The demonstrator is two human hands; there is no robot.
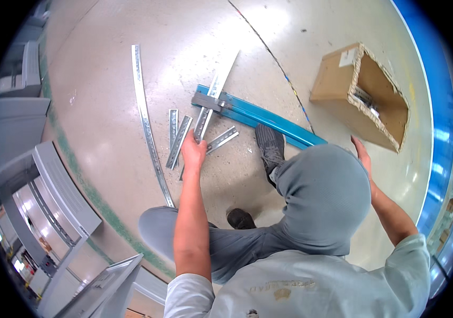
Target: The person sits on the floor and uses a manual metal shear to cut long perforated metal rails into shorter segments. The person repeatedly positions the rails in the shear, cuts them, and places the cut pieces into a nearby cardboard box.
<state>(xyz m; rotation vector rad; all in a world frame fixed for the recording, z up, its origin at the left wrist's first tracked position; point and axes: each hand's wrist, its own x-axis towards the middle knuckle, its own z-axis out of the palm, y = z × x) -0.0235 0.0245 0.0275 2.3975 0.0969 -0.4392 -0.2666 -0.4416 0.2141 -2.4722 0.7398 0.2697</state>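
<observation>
My left hand [193, 150] is closed around the near end of a slotted metal rail [203, 123]. That rail lies across the dark head [208, 101] of a long blue metal tool [261, 114] on the floor, and its far end sticks out beyond it. Beside my left hand lie several short cut rail pieces [179, 142]. A much longer rail [146, 119] rests further left. Out past my raised knee, my right hand [363, 155] has its fingers stretched, with nothing seen in them; the knee hides part of it. The blue tool's near right end runs behind that knee.
An open cardboard box [335, 79] with a ragged edge and some metal bits inside lies at the right. My shoe [270, 147] is close against the blue tool. Grey metal cabinet parts [65, 185] line the left side. A dark line crosses the floor.
</observation>
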